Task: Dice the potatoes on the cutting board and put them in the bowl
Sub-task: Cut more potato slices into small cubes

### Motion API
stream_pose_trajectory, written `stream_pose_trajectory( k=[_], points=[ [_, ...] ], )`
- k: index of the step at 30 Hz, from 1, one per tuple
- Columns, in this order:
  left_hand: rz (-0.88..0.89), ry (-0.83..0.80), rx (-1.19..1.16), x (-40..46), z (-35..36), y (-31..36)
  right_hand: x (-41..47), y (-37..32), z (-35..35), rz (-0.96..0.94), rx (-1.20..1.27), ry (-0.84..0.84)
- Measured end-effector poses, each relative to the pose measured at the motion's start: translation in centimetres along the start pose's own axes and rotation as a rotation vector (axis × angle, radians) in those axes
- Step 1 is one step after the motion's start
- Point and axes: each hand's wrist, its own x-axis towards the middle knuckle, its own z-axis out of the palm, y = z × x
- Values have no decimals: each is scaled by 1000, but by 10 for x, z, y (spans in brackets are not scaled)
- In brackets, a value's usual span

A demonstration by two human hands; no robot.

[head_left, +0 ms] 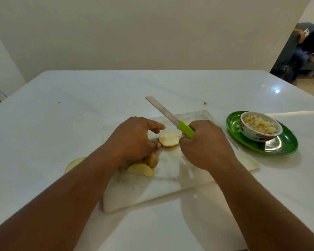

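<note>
Right hand point(206, 144) is gripping the knife point(172, 118) by its green handle, blade angled up off the cutting board point(170, 182). Left hand point(134, 138), fingers loosely bent, is nudging a potato slice point(169, 140) flat mid-board. Risk: slice is sliding on the wet-looking board, fingertips near the cut line. Bowl point(260, 128) is sitting full on the green plate point(283, 144); spill likely. Left fingertips and pieces under the left wrist are hidden.

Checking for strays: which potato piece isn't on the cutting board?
The pale slice left of the left forearm lies on the table, off the cutting board; the others sit on it.
</note>
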Motion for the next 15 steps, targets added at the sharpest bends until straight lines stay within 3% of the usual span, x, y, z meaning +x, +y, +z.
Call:
stream_pose_trajectory(
  k=[6, 15],
  points=[
    [-19, -60, -74, 3, 1, 3, 29, 2, 21, 68, -92, -65],
    [-82, 56, -59, -7, 2, 16, 62, -11, 11, -42, -101, -253]
  ],
)
